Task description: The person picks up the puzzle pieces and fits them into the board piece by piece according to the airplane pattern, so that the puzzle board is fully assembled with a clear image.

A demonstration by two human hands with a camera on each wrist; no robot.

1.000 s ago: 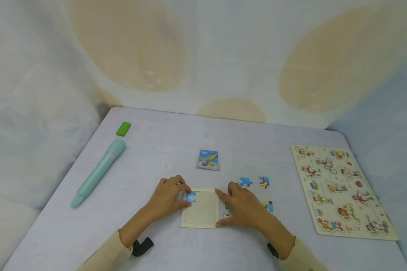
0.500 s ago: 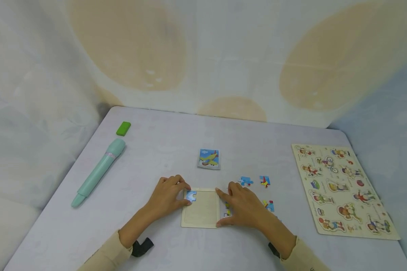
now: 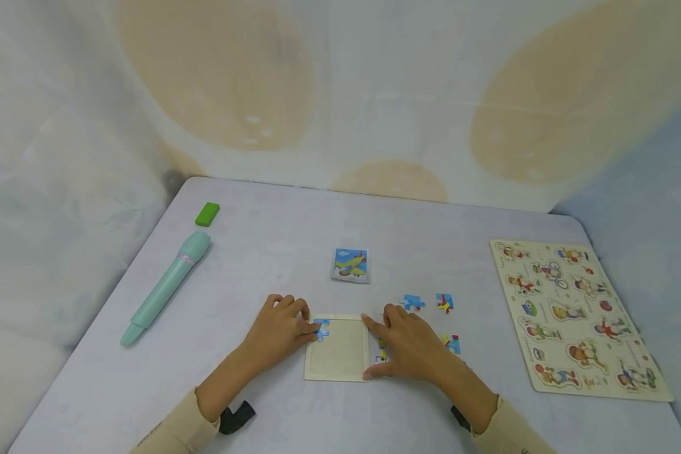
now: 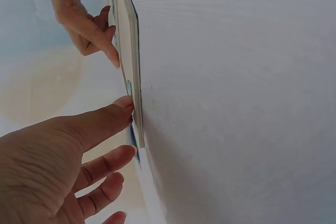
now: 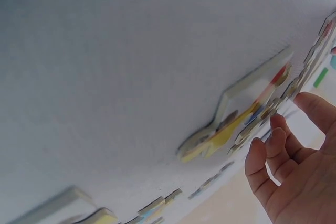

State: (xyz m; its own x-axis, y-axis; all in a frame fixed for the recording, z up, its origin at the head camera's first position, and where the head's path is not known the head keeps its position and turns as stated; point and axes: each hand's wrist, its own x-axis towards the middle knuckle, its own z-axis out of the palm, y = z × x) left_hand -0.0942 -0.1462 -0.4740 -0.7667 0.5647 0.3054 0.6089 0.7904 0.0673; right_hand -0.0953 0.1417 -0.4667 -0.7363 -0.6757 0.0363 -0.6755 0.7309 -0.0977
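A square wooden puzzle tray lies flat on the table. One blue jigsaw piece sits in its far left corner. My left hand presses that piece with the thumb, and its other fingers stay relaxed beside the tray in the left wrist view. At the tray's right edge my right hand rests with thumb and forefinger spread along the rim. Loose jigsaw pieces lie around and under the right hand, among them a blue piece and a red-and-yellow piece. The right hand partly covers others.
Beyond the tray is a small airplane picture tile. A wooden peg puzzle board lies at the right. On the left are a mint-green stick-shaped thing and a green block.
The left thumb has moved up onto the corner piece, and the left forefinger has drawn back from the tray's corner. The right hand has stayed in place.
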